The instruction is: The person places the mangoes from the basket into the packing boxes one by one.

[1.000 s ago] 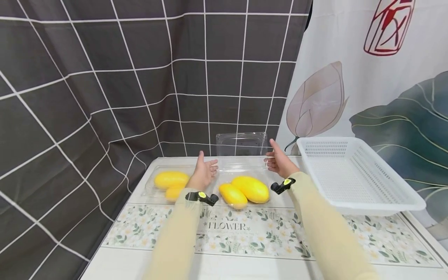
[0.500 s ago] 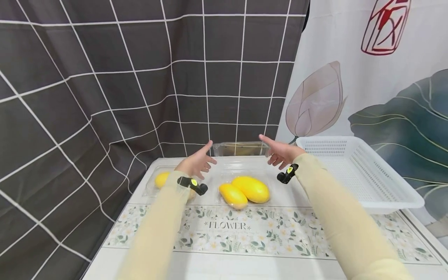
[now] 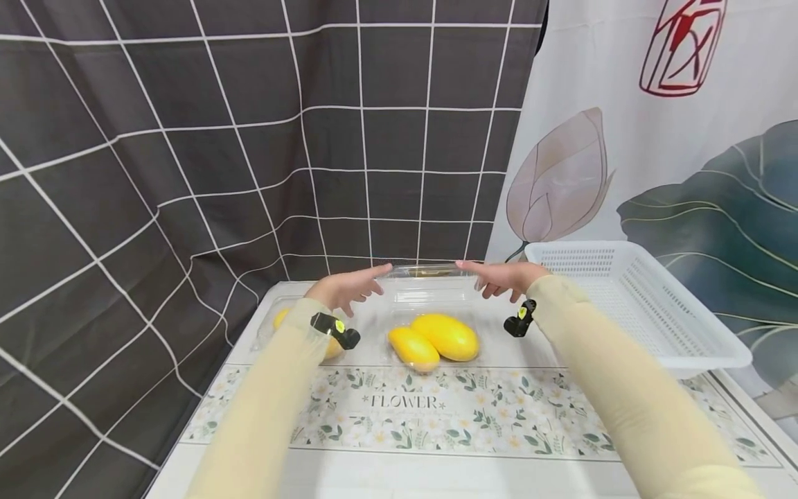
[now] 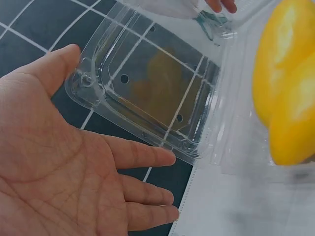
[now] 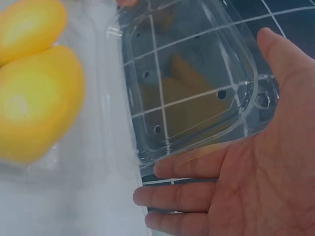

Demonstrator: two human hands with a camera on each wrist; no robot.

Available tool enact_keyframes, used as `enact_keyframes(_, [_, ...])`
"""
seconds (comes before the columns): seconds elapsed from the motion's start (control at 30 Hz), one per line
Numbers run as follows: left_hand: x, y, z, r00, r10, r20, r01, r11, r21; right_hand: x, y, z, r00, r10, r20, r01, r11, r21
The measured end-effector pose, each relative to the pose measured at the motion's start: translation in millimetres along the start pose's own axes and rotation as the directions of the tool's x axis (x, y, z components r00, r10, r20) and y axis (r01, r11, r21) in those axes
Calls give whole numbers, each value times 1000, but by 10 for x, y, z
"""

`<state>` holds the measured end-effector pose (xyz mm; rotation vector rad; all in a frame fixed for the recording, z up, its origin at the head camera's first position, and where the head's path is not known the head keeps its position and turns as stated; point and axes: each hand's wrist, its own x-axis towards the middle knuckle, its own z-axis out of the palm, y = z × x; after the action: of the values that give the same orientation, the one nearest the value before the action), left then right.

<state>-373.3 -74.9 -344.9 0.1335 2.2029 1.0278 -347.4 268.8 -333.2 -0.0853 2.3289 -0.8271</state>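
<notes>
Two yellow mangoes (image 3: pixel 445 337) lie side by side in the base of a clear plastic clamshell box (image 3: pixel 389 319). Its lid (image 3: pixel 427 272) leans up at the far side, tilted forward. At the lid's left corner is my left hand (image 3: pixel 345 289), thumb tip by the rim and fingers extended. My right hand (image 3: pixel 503 276) mirrors it at the right corner, fingers straight. In the left wrist view the thumb lies against or very near the lid (image 4: pixel 147 88); contact is unclear. The right wrist view shows the right thumb near a lid (image 5: pixel 182 93) corner.
To the left stands another clear box (image 3: pixel 264 336) with yellow mangoes (image 3: pixel 280 317), partly hidden by my left forearm. A white plastic basket (image 3: pixel 630 305) stands at the right. A grid-patterned dark curtain (image 3: pixel 399 152) hangs behind the table (image 3: pixel 399 471).
The lid has tipped forward and lower from nearly upright. Both hands have turned over, with thumbs now pointing inward at the lid's corners. The mangoes have stayed put.
</notes>
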Motion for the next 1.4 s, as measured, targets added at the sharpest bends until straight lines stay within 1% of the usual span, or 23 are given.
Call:
enact_keyframes(0.13, [-85, -35, 67, 999, 36, -25, -35, 998, 52, -35, 56, 78, 999, -33, -22, 32, 998, -59])
enact_keyframes(0.2, [-138, -49, 113, 997, 58, -44, -55, 996, 68, -46, 93, 126, 998, -50, -46, 46, 997, -66])
enact_keyframes(0.3, [-209, -79, 184, 996, 67, -65, -61, 995, 77, -64, 144, 204, 994, -75, -79, 69, 995, -74])
enact_keyframes(0.33, [-228, -90, 207, 996, 67, -65, -61, 995, 81, -70, 160, 234, 993, -81, -90, 74, 994, -79])
enact_keyframes(0.4, [-251, -118, 250, 994, 90, -56, -82, 990, 119, -67, 201, 301, 989, -101, -111, 92, 992, -84])
enact_keyframes(0.47, [-268, -144, 290, 993, 109, -42, -102, 984, 145, -65, 249, 370, 980, -137, -145, 122, 987, -107])
enact_keyframes(0.57, [-299, -187, 353, 984, 174, -29, -166, 970, 177, -49, 316, 491, 957, -189, -221, 157, 975, -154])
enact_keyframes(0.6, [-308, -207, 374, 983, 183, -31, -174, 967, 184, -44, 335, 535, 947, -200, -250, 161, 973, -167])
enact_keyframes(0.73, [-331, -303, 482, 977, 201, -65, -186, 966, 181, -55, 387, 736, 908, -215, -359, 151, 969, -197])
enact_keyframes(0.83, [-335, -384, 589, 981, 178, -78, -168, 979, 119, -54, 434, 889, 876, -243, -417, 160, 961, -224])
enact_keyframes(0.87, [-335, -405, 630, 979, 184, -84, -174, 978, 117, -51, 451, 937, 865, -255, -433, 165, 958, -235])
enact_keyframes(0.9, [-332, -424, 669, 977, 192, -94, -178, 974, 139, -44, 476, 981, 852, -269, -449, 171, 954, -246])
enact_keyframes(0.97, [-319, -457, 746, 971, 210, -116, -183, 960, 214, -13, 527, 1062, 826, -297, -479, 188, 946, -263])
enact_keyframes(1.07, [-291, -478, 854, 950, 271, -154, -197, 905, 377, 26, 611, 1166, 785, -335, -522, 219, 937, -272])
enact_keyframes(1.1, [-281, -489, 886, 944, 284, -167, -195, 890, 412, 41, 642, 1200, 772, -344, -534, 227, 935, -273])
enact_keyframes(1.13, [-271, -502, 916, 939, 296, -177, -197, 881, 430, 54, 667, 1236, 763, -351, -542, 238, 933, -270])
enact_keyframes(1.2, [-247, -542, 974, 929, 315, -195, -200, 870, 451, 78, 720, 1311, 754, -361, -549, 258, 931, -258])
enact_keyframes(1.27, [-224, -599, 1025, 918, 328, -221, -196, 863, 465, 101, 767, 1389, 753, -366, -547, 272, 930, -247])
enact_keyframes(1.33, [-202, -662, 1076, 902, 353, -248, -195, 847, 495, 131, 811, 1458, 754, -364, -547, 279, 931, -234])
enact_keyframes(1.4, [-187, -724, 1133, 885, 377, -272, -196, 833, 517, 165, 853, 1513, 746, -372, -552, 291, 928, -232])
